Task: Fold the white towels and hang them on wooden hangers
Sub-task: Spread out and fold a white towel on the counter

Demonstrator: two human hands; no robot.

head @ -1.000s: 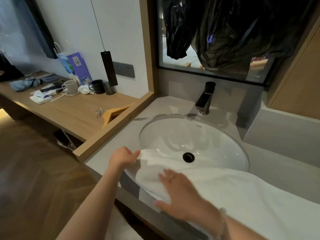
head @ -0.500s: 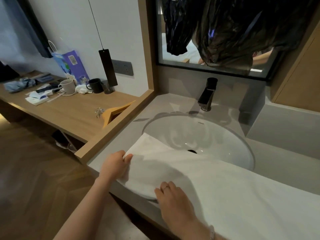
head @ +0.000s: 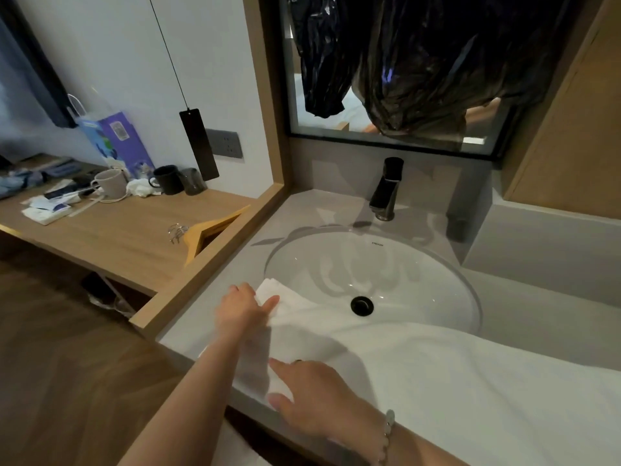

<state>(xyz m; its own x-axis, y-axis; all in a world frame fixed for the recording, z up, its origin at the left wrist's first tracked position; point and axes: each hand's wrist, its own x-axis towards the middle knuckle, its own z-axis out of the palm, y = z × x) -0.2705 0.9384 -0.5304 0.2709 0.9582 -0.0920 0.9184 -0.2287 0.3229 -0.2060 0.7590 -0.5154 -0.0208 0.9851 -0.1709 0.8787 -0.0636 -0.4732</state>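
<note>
Head view: pinching the white towel (head: 437, 381) by its corner in the left hand (head: 243, 309), pressing its near edge under the flat right hand (head: 322, 401), likely squaring the fold across surface (head: 312, 210) and sink (head: 386, 264).

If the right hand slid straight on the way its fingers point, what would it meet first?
Probably the left forearm, lying just ahead across the white towel; depth is unclear, so the right hand might pass over it.

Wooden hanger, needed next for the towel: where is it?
Head view, left side: the light wooden hanger lies on the wooden desk, against the raised divider beside the grey sink counter, beyond the left hand.
</note>
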